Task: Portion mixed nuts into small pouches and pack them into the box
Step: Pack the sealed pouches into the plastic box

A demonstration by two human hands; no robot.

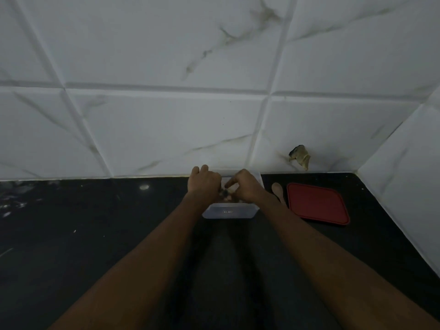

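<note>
1. I am seeing both hands meeting over the clear box (229, 211), which is sitting on the black counter (95, 222) close against the tiled wall (166, 115)
2. The left hand (204, 184) is curling its fingers onto a small pouch (224, 193) above the box's open top; the pouch is looking blurred
3. The right hand (247, 186) is pinching the same pouch, fingers clamped on it
4. A wooden spoon (277, 188) is lying just right of the box, and a red lid (317, 203) is lying flat beside the spoon
</note>
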